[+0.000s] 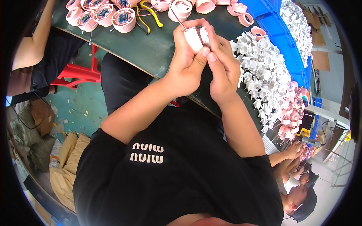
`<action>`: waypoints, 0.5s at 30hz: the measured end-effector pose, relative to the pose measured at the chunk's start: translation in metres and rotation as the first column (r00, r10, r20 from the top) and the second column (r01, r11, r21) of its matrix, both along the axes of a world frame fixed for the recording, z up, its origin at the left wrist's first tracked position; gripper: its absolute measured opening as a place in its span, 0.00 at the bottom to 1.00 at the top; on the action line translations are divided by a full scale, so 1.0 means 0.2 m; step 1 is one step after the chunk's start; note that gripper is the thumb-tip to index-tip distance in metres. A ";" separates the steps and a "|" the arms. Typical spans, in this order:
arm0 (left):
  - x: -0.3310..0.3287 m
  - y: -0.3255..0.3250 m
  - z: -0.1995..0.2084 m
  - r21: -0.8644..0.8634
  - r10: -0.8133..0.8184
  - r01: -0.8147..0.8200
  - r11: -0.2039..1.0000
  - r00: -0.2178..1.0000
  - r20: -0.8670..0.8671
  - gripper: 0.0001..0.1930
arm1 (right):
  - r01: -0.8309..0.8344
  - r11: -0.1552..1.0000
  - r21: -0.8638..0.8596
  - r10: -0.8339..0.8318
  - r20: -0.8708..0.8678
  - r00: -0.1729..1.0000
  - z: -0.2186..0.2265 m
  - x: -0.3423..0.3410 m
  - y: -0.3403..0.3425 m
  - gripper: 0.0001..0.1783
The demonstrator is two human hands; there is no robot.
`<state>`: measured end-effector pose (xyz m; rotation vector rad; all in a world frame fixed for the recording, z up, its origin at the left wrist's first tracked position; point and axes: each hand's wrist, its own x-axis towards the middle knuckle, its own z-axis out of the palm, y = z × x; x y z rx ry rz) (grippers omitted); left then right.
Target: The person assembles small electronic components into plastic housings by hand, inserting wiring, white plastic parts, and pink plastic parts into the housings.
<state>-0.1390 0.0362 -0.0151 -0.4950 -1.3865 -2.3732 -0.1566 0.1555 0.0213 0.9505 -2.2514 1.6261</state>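
Over the table edge, both my hands are raised close together. My left hand [184, 67] is closed round a small white plastic housing [194, 40]. A thin dark wire [176, 18] runs from it up toward a pink round housing [180, 11] on the table. My right hand [225, 69] is closed on a white petal-shaped plastic piece [204, 36], held against the housing's right side. Both thumbs meet just below the two parts. Fingers partly hide where the pieces touch. Beside my right hand lies a heap of white petal-shaped pieces [260, 71].
Pink round housings with circuit boards [123, 19] stand at the table's far left. Yellow-black pliers [152, 15] lie beside them. A blue bin [273, 32] borders the white heap; more pink parts [290, 113] lie at right. Co-workers sit left and right, near a red stool [77, 73].
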 end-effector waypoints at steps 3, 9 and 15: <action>-0.03 0.00 0.00 0.065 -0.077 0.075 0.995 0.997 0.031 0.28 | -0.049 0.999 -0.012 0.050 0.040 0.998 0.01 -0.05 0.05 0.26; -0.03 0.01 -0.02 0.141 -0.077 0.065 0.988 0.994 0.083 0.27 | 0.004 0.994 0.113 0.005 -0.071 0.998 0.05 -0.04 0.04 0.21; -0.02 -0.01 0.04 0.412 -0.294 0.206 0.888 0.942 0.163 0.23 | 0.210 0.959 0.191 -0.247 0.194 0.949 0.27 -0.08 0.07 0.19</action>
